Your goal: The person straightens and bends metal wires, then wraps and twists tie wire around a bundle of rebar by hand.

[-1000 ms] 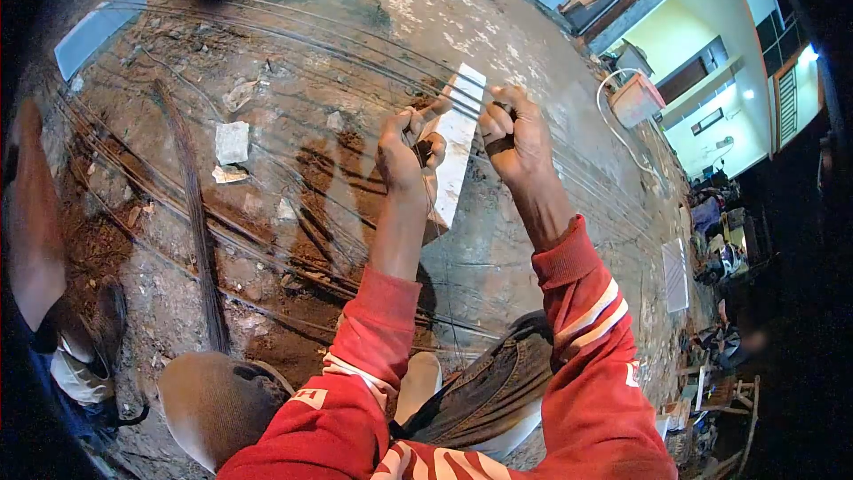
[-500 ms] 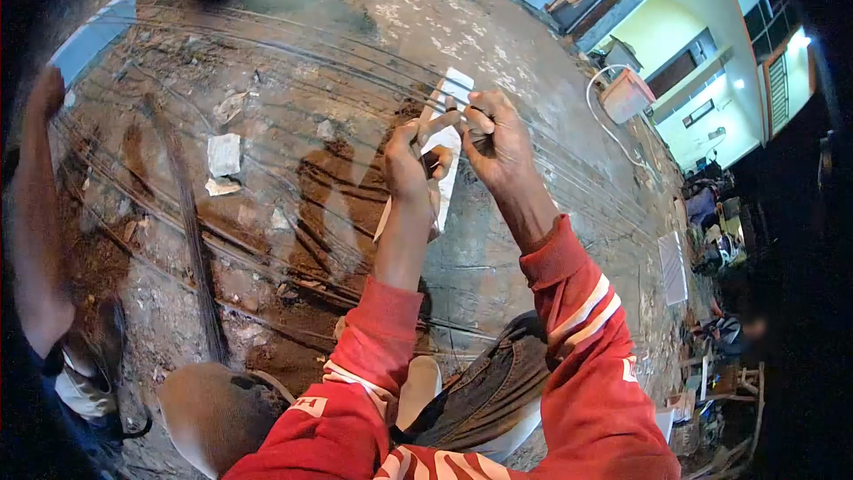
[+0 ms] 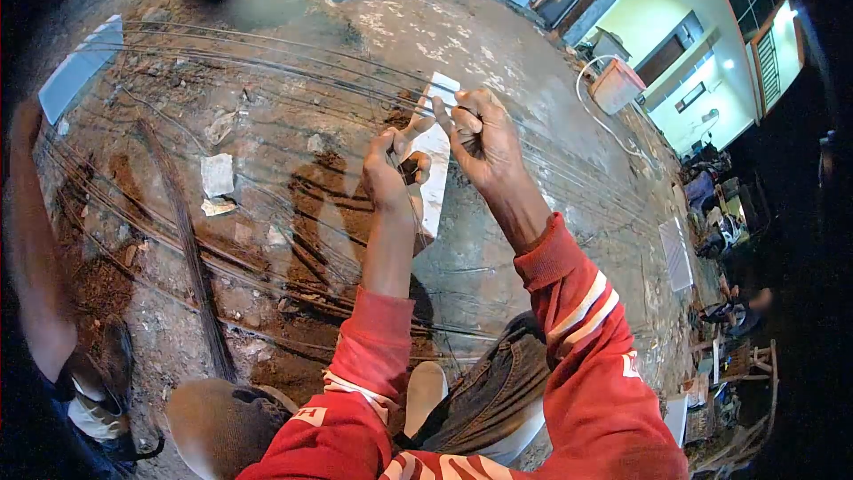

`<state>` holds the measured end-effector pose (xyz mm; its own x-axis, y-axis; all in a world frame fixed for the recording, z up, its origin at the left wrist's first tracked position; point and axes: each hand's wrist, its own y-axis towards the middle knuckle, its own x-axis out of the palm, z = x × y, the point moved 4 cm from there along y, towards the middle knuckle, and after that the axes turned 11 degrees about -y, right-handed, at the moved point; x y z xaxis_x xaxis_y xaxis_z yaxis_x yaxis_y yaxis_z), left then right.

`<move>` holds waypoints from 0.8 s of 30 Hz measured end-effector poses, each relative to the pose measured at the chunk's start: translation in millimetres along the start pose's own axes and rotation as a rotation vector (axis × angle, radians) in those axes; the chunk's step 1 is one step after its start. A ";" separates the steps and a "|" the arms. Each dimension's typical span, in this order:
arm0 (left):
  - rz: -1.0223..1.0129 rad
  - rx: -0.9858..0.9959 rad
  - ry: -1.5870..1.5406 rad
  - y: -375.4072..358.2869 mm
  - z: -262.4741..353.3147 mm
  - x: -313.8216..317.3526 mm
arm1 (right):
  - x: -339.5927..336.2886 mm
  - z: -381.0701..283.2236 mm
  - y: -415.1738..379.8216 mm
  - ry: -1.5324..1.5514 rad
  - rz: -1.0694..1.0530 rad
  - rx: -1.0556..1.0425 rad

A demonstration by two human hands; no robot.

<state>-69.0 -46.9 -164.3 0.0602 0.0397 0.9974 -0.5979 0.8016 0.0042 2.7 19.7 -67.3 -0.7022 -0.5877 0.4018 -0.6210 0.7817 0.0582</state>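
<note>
My left hand (image 3: 391,171) and my right hand (image 3: 478,140) are raised close together above the ground, both in red sleeves. Each pinches a thin wire (image 3: 411,191) that runs between them and hangs down past my left wrist. Thumb and forefinger of the two hands nearly touch. Behind the hands a white tile strip (image 3: 434,160) lies on the ground. Long thin steel rods (image 3: 267,62) stretch across the dirt beneath.
A bundle of dark rods (image 3: 191,258) lies at the left. Broken tile pieces (image 3: 218,176) and a grey slab (image 3: 78,67) rest on the soil. Another person's arm (image 3: 35,267) and shoe (image 3: 93,413) are at far left. A lit building (image 3: 702,53) and a bucket (image 3: 615,84) stand beyond.
My hands have drawn closer together and shifted slightly up and left. The person's arm at the far left has lowered.
</note>
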 end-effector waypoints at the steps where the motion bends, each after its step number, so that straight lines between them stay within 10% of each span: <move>1: -0.010 0.009 -0.004 0.7 -0.2 -0.9 | -2.2 0.9 0.8 -0.004 -0.004 0.019; 24: 0.040 0.033 -0.083 -1.8 7.0 2.9 | -5.2 8.4 1.1 -0.089 0.137 0.027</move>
<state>-73.3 -52.4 -161.0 -0.0296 0.0207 0.9993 -0.6244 0.7804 -0.0346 2.8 21.9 -77.0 -0.8085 -0.4930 0.3215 -0.5255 0.8506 -0.0169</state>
